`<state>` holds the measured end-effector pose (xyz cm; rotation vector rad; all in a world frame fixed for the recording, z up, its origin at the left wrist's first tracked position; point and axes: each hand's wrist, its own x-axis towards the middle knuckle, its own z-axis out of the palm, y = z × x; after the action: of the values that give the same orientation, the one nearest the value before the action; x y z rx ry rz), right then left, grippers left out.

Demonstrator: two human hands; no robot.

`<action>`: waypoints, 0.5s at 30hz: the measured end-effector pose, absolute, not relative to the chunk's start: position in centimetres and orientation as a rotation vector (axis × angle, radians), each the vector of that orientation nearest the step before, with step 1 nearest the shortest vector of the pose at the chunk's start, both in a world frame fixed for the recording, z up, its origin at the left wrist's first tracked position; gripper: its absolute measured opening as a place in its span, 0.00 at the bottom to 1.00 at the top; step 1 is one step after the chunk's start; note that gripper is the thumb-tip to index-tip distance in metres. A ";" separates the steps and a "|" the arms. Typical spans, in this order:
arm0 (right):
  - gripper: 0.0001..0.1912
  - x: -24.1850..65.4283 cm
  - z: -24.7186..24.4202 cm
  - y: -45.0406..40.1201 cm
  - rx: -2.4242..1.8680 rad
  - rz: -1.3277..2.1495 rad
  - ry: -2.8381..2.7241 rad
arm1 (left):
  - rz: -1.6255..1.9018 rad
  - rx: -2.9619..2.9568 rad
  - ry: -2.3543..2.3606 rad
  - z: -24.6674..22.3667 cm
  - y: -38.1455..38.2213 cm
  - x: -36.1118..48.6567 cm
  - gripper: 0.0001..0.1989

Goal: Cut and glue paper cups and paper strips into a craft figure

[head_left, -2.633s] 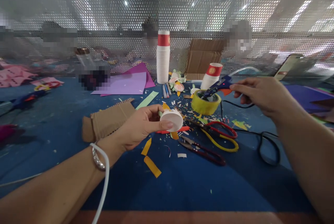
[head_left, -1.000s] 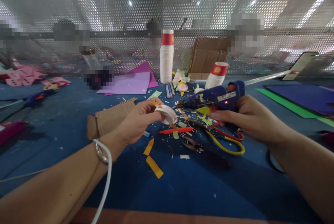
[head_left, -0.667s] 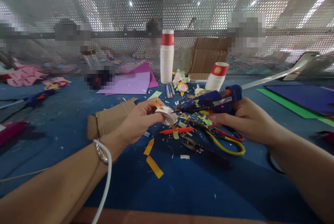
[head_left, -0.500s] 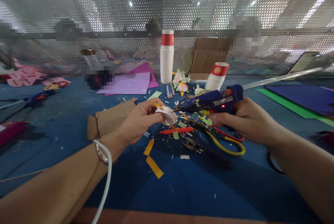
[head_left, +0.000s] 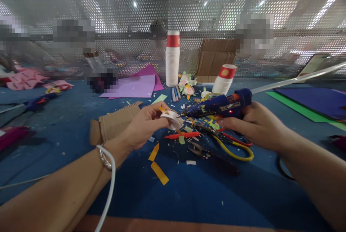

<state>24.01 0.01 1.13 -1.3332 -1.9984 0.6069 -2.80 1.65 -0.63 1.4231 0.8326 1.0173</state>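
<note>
My left hand (head_left: 146,123) pinches a small round white paper piece (head_left: 173,121) that has orange strips on it, near the middle of the view. My right hand (head_left: 256,125) is wrapped round a blue glue gun (head_left: 216,105) with a red light lit and a long clear glue stick out of its back. The gun's nozzle points left, at the edge of the white piece; whether they touch I cannot tell. Below them lie a red marker (head_left: 183,135), scissors with yellow and red handles (head_left: 234,152), dark pliers (head_left: 213,158) and orange paper strips (head_left: 160,173).
Behind stand a tall stack of paper cups (head_left: 172,66) and a shorter, tilted one (head_left: 224,80). Cardboard (head_left: 116,120) lies left of centre, purple paper (head_left: 132,86) behind it. Blue and green sheets (head_left: 310,102) lie right. Another glue gun (head_left: 40,101) is far left. A white cable crosses my left wrist.
The glue gun's nozzle has shifted very slightly at the edge of the white piece, and the rear end of the glue stick has swung up and right. Both hands stay nearly in place.
</note>
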 end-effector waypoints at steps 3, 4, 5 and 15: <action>0.20 24.0 1.3 0.0 -1.363 0.584 -2.042 | 1.020 1.418 0.824 -0.6 1.6 -2.7 0.08; 0.20 24.0 1.3 -0.1 -1.365 0.576 -2.045 | 1.021 1.416 0.822 -0.6 1.6 -2.7 0.08; 0.20 24.0 1.4 -0.1 -1.365 0.569 -2.046 | 1.019 1.415 0.823 -0.6 1.6 -2.7 0.08; 0.17 23.6 1.6 -0.3 -1.267 0.536 -2.065 | 1.031 1.468 0.851 -0.8 1.7 -2.9 0.08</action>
<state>23.63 -0.31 1.62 -1.2670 -2.0651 0.5361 -2.86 1.68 -0.85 1.4680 0.8510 1.0308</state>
